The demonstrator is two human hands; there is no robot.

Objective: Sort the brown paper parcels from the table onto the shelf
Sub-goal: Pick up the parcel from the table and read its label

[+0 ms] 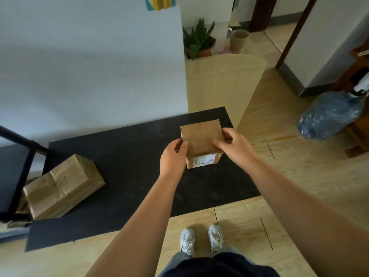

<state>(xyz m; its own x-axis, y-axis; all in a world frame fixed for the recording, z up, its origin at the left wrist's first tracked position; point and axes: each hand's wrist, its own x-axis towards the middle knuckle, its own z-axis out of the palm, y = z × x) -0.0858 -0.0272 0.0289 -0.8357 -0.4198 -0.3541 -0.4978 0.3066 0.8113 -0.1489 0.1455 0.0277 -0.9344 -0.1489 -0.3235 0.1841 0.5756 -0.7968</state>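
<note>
A small brown parcel [201,143] is clasped between the left hand [173,156] and right hand [232,142] over the black desk [123,156], seemingly mid-pickup, so carriage to the shelf [12,176] at left is called for next.

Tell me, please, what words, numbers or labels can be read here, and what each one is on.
None can be read.
White shipping label on the near side of the small brown parcel held in the left hand and right hand: print too blurred.
Large brown parcel: no visible text.
</note>
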